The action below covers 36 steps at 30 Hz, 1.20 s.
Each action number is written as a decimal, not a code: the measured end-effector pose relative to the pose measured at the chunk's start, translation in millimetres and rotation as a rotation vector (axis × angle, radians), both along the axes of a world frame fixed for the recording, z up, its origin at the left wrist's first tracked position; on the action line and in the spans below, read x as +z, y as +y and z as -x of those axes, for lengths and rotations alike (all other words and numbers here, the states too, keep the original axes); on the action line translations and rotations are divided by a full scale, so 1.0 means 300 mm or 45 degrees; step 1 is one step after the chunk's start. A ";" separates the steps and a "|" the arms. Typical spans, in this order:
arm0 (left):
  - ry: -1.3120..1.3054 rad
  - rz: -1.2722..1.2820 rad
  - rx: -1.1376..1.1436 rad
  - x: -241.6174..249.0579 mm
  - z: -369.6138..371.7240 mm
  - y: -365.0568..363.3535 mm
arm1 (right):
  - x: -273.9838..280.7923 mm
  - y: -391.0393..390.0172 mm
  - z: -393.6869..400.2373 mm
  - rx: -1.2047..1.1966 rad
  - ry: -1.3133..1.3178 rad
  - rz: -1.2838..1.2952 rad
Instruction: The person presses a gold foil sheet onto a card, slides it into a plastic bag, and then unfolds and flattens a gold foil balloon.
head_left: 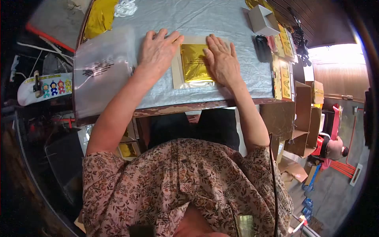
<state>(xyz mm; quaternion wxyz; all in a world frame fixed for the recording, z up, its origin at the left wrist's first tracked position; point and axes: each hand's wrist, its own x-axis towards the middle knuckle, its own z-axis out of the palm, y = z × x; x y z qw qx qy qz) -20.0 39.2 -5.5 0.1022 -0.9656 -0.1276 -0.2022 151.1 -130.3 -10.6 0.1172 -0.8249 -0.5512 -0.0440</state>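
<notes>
A shiny gold foil packet (193,65) with small dark print lies on a flat pale sheet (177,79), a glossy clear edge showing at its bottom. My right hand (223,63) rests flat over the packet's right side, fingers stretched away from me. To the left, my left hand (157,51) is palm down with fingers apart and slightly bent. Its index fingertip reaches the sheet's upper left corner, and I see nothing held in it. Beside that hand lies a stack of clear plastic bags (102,69) with dark print.
Silvery cloth (197,19) covers the table. Gold foil (98,17) and a white crumpled bundle (125,8) lie at the far left. On the right are an open white box (263,20), a black object (261,48) and yellow cards (285,79). Another person (333,147) is farther right.
</notes>
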 end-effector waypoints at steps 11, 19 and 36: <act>-0.034 0.211 0.048 -0.010 0.019 0.005 | -0.026 -0.058 -0.046 -0.170 0.021 -0.016; -0.088 0.309 0.022 -0.005 0.048 0.042 | -0.044 -0.067 -0.088 -0.085 -0.036 0.017; 0.055 0.610 0.072 0.012 -0.074 -0.031 | -0.105 -0.050 -0.087 -0.086 -0.020 -0.226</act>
